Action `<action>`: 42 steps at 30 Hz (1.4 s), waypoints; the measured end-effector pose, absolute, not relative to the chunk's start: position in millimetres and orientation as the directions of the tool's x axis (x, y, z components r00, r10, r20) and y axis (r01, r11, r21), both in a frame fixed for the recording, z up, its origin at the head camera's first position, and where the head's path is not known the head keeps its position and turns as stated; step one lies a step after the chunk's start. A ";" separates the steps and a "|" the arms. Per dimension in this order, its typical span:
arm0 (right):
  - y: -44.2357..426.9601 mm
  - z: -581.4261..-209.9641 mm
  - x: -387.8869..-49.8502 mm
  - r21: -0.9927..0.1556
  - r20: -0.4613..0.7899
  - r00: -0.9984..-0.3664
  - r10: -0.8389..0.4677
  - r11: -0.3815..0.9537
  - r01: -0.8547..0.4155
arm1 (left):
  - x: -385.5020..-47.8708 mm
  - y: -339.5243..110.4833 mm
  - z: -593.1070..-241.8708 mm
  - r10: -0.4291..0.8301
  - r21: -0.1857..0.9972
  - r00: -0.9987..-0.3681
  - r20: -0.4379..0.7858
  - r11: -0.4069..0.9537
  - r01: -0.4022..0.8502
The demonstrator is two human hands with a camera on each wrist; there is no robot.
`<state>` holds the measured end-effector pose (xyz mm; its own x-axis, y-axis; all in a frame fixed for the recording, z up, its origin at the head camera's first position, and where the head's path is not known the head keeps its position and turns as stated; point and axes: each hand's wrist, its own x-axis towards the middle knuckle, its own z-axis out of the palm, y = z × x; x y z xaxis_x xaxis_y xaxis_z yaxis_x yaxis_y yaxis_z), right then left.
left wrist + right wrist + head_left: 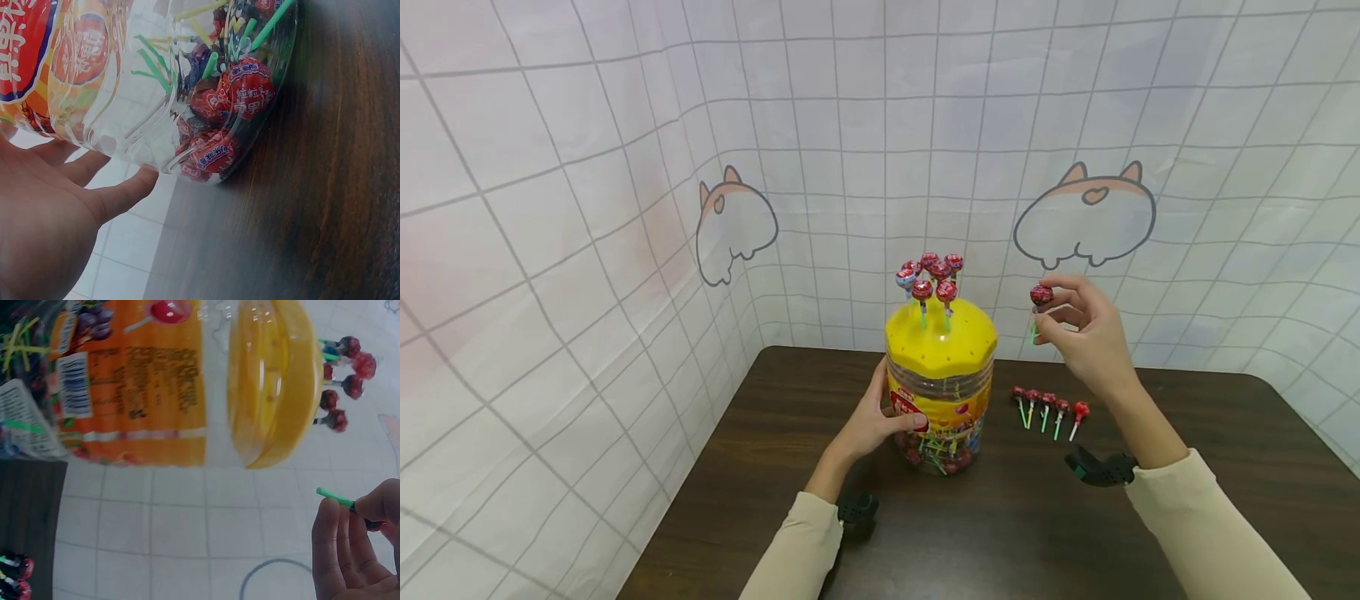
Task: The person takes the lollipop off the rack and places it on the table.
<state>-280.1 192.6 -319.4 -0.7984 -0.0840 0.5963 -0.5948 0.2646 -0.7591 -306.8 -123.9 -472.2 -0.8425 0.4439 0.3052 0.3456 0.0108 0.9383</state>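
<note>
A clear jar with a yellow lid stands upright on the table, lollipops inside it. Several lollipops stand upright in the lid, sticks down. My left hand holds the jar's left side, thumb across the label; in the left wrist view the fingers of that hand lie along the clear plastic. Up to the right of the lid, my right hand pinches one red lollipop with its green stick pointing down. The right wrist view shows the green stick between the fingertips of the right hand.
Several lollipops lie in a row on the dark wooden table, right of the jar. A white grid-patterned curtain with printed animal drawings hangs behind the table and along the left.
</note>
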 end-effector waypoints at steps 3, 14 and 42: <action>199.9 -328.5 -279.4 -0.765 0.579 -0.811 -0.089 0.286 -0.577 | -307.3 -124.2 -472.7 0.445 0.937 -0.840 0.310 0.007 0.350; 224.4 -379.7 -280.0 -0.810 0.456 -0.882 -0.117 0.356 -0.466 | -307.4 -124.9 -473.2 0.448 0.935 -0.837 0.313 0.011 0.355; 228.0 -479.9 -300.5 -0.913 0.088 -0.960 -0.265 0.363 -0.184 | -305.7 -124.2 -471.3 0.446 0.935 -0.839 0.312 0.015 0.356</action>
<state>-300.5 228.0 -479.9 -0.9602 -0.2651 0.0881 -0.1841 0.3632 -0.9134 -305.7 -124.2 -471.3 -0.8389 0.4460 0.3120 0.3555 0.0150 0.9345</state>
